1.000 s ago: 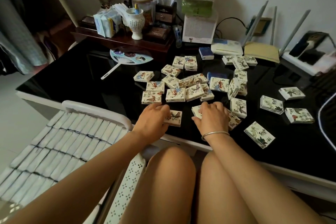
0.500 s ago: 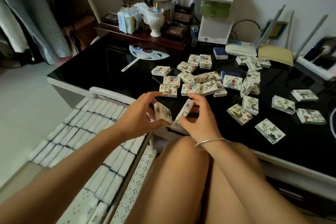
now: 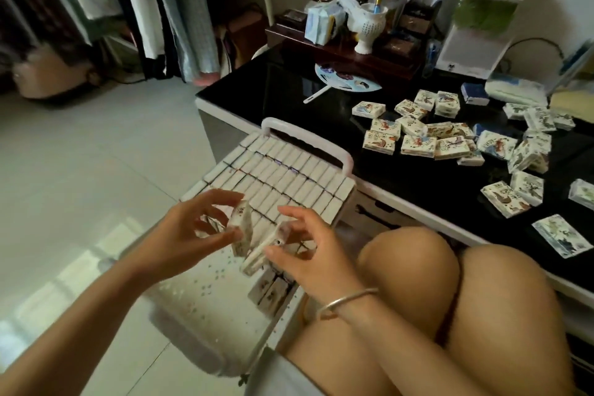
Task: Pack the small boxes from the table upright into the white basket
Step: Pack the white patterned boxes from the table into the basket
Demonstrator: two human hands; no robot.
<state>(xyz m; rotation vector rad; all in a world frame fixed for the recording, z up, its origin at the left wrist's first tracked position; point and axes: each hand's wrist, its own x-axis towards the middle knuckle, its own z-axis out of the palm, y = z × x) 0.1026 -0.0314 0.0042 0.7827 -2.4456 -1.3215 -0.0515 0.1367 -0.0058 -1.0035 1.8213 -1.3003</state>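
The white basket (image 3: 348, 164) stands on the floor beside the black table (image 3: 283, 93), its far half filled with rows of upright small boxes (image 3: 283, 170). My left hand (image 3: 193, 231) grips one small printed box (image 3: 242, 228) on edge above the basket's near, bare part. My right hand (image 3: 305, 247) holds a second box (image 3: 266, 249), tilted, just right of the first. Two boxes (image 3: 270, 291) stand below my right hand inside the basket. Several loose boxes (image 3: 418, 145) lie flat on the table.
My bare knees (image 3: 418, 267) are right of the basket, against the table's front edge. A wooden stand with a white cup (image 3: 366, 26), a hand fan (image 3: 347, 82) and stacked cartons sit at the table's back. Curtains hang at the left over tiled floor.
Both hands lifted a box each from the table's front edge and carried them left and down over the basket. The view swung left with them.
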